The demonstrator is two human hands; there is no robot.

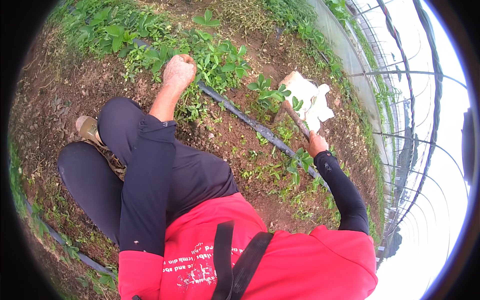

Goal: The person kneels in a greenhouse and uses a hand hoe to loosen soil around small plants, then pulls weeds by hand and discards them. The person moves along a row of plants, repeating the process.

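Observation:
My left hand [182, 70] is curled into a fist beside leafy strawberry plants and weeds [221, 62], above the near side of the row. Nothing shows in that fist, though its inner side is hidden. My right hand [318, 144] grips the wooden handle [297, 119] of a hand tool, probably a short hoe. The tool's head lies low by a small strawberry plant [268, 92], partly hidden by leaves. Just beyond the handle, a crumpled white bag [309, 95] rests on the soil.
A black drip irrigation pipe [258, 127] runs diagonally along the bed between my hands. Another pipe [80, 257] lies behind my bent legs. Plastic sheeting [347, 48] and the metal hoops [401, 72] of a greenhouse tunnel rise on the right.

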